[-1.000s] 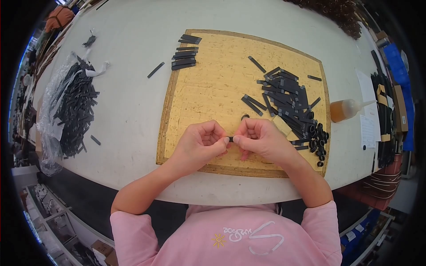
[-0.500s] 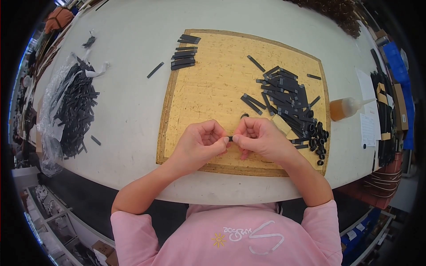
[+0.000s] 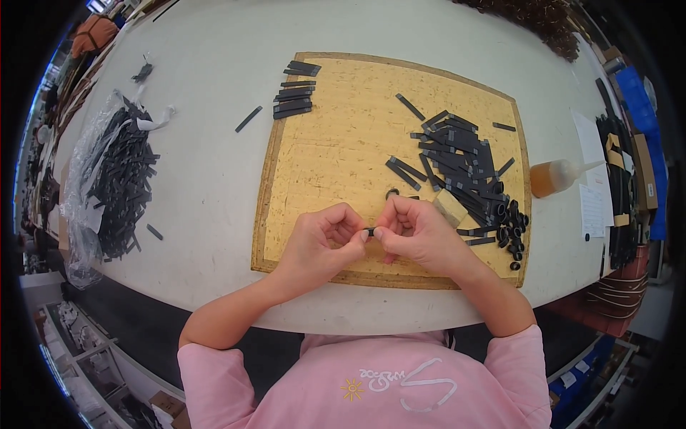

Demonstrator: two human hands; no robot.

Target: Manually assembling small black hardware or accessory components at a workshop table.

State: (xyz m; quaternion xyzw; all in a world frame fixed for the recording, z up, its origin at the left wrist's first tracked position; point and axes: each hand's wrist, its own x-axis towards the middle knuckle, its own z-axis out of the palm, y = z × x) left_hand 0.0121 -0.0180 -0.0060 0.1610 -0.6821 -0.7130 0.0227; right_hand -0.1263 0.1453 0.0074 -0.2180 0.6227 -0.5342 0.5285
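Note:
My left hand and my right hand meet over the near edge of a yellow cork board. Between their fingertips they pinch one small black piece. A heap of black strips lies on the board to the right of my right hand. Small black rings are gathered at the heap's near end. One black ring lies on the board just beyond my right hand. A neat stack of black strips rests at the board's far left corner.
A clear plastic bag of black strips lies at the table's left. A bottle of amber liquid lies right of the board, next to white papers. One loose strip lies on the white table.

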